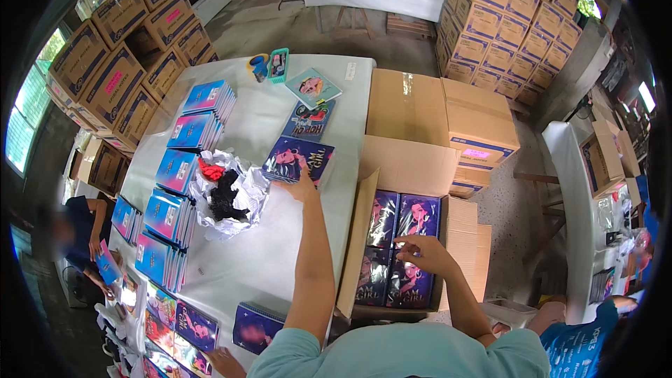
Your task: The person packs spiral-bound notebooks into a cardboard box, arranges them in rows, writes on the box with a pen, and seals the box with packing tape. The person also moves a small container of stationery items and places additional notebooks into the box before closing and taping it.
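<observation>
My left hand [302, 183] grips the near edge of purple spiral notebooks [287, 156] with a cartoon girl on the cover, at the right side of the table. My right hand [424, 255] hovers over an open carton [355, 252] to the right of the table. Its fingers are bent but apart, and nothing shows between them. Inside the carton, similar notebooks [418, 215] lie face up, side by side. Beyond my left hand are a dark blue notebook [308, 120] and a pale teal notebook [314, 87].
Blue-pink notebook stacks [166, 208] line the table's left side beside crumpled white paper [247, 196] holding black and red cloth. Closed cartons [406, 108] stand beyond the open one. A co-worker [87, 241] is at far left; another person's hand [225, 362] reaches in near the front notebooks.
</observation>
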Demonstrator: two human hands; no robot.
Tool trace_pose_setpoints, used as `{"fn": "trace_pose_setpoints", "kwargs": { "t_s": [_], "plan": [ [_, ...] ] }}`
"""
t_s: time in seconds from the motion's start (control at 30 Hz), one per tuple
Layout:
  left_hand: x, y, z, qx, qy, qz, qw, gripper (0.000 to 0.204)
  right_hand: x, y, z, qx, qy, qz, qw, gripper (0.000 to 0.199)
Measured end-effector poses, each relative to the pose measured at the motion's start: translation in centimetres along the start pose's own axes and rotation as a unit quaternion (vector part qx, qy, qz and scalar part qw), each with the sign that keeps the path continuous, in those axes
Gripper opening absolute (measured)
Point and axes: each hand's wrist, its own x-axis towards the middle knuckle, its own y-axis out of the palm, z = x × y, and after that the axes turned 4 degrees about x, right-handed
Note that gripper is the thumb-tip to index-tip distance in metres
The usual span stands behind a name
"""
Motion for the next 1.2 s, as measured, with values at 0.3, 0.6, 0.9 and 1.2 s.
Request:
{"fn": "trace_pose_setpoints", "kwargs": {
  "t_s": [0.3, 0.6, 0.9, 1.2],
  "plan": [
    [-6.8, -11.5, -2.3, -0.567, -0.397, 0.494, 0.526, 0.050, -4.1, -2.8, -1.5, 0.096, 0.005, 0.018, 0.995, 0.039],
    [-20.8, -19.8, -10.1, -0.343, -0.302, 0.524, 0.719, 0.064, -12.0, -5.1, -1.9, 0.302, -0.066, -0.062, 0.949, 0.073],
    [-27.7, -25.8, -10.2, 0.201, 0.053, 0.454, 0.866, 0.060, -15.0, -2.7, -8.7, 0.454, 0.068, -0.207, 0.864, 0.088],
    [-12.1, -48.6, -1.1, 0.551, -0.050, -0.327, 0.766, 0.089, 2.4, 3.8, -15.9, 0.266, 0.088, -0.230, 0.932, 0.092]
  ]
}}
